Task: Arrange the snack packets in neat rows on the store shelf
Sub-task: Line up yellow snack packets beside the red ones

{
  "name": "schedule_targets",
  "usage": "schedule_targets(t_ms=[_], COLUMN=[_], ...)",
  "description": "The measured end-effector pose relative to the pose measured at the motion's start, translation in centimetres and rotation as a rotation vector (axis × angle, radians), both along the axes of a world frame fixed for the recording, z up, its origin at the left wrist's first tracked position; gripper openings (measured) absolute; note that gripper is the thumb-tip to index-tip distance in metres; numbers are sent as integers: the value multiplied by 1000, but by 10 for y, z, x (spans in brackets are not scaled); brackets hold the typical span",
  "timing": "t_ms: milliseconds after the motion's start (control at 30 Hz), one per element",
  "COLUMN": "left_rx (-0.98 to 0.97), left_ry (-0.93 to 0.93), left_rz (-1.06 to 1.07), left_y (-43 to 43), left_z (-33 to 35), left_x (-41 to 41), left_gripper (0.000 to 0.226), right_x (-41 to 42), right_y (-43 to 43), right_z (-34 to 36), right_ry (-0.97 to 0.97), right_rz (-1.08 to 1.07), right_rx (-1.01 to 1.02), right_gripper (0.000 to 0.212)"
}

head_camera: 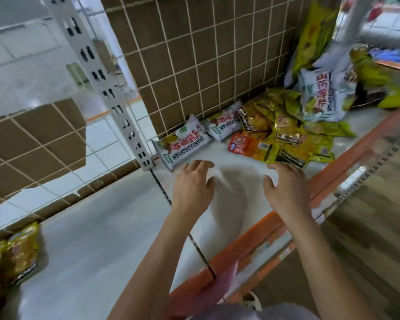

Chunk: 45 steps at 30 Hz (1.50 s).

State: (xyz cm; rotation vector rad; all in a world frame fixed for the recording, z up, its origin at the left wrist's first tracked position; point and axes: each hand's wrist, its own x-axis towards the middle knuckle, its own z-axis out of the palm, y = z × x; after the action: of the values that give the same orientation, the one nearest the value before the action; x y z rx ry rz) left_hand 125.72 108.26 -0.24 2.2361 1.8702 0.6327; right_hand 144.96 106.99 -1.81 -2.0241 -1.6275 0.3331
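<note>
You are hovering both hands over the white shelf (97, 255), fingers spread and relaxed, holding nothing. Your left hand (192, 188) is sitting just in front of the white packet (183, 144), which is lying flat and skewed against the wire grid (194, 54). Your right hand (286, 190) is reaching the near edge of the yellow packets (284, 137); whether the fingertips are touching the foil, I cannot tell.

The snacks are lying in a loose heap toward the back right, with an orange packet (240, 142) tucked under the yellow ones and a second white packet (224, 125) behind them. For this step, you are probably best lifting one packet off the top instead of dragging the whole pile, then setting it square to the grid with its print facing you.

Open room is lying right beneath your hands and out to the left, past the dark seam (163, 194). Mind the slotted post (116, 100) beside the white packet, and the orange front rail (252, 239): foil is likely sliding easily here, so be keeping rows back from that lip.
</note>
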Motion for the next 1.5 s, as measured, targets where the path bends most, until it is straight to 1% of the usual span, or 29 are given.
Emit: schedule_targets(t_ms=[100,200,267,367,433,567,667,767,933,1000,1100,1200,1300,1433,1500], left_rx=[-43,-43,-78,-98,-122,-185,-198,-209,-264,-302,-356,-387,-371,-384,-404], left_ry=[34,171,261,311,318,365,411,405,299,254,121,-35,-211,-634,-746], left_rz=[-95,-196,-273,-368,-378,-391,-293,-203,-64,-6,120,224,305,386,359], left_y=[29,59,77,99,111,121,121,115,94,85,76,66,54,34,21], left_z=[-2,-5,-8,-16,-19,-11,-8,-5,1,0,2,4,4,1,0], left_x=[42,76,91,104,107,107,101,91,70,63,53,44,34,19,8], left_gripper=[44,55,62,65,68,77,74,73,72,73,66,70,69,59,50], right_x=[25,38,43,47,48,45,39,31,18,13,10,9,3,-17,-29], right_y=[17,33,44,61,69,85,99,116,148,154,158,154,138,105,81], right_z=[-2,-1,-1,-2,-2,6,18,28,18,11,3,-2,0,7,7], right_ry=[-9,-16,-25,-10,-7,-1,18,-61,-240,-263,-304,-331,-249,1,122], right_rz=[4,31,57,91,108,135,170,201,135,105,76,108,197,315,371], right_rx=[-7,-21,-29,-26,-32,25,60,33,-130,-156,-91,8,56,7,-3], right_gripper=[32,31,31,33,36,36,35,38,45,41,31,35,37,33,33])
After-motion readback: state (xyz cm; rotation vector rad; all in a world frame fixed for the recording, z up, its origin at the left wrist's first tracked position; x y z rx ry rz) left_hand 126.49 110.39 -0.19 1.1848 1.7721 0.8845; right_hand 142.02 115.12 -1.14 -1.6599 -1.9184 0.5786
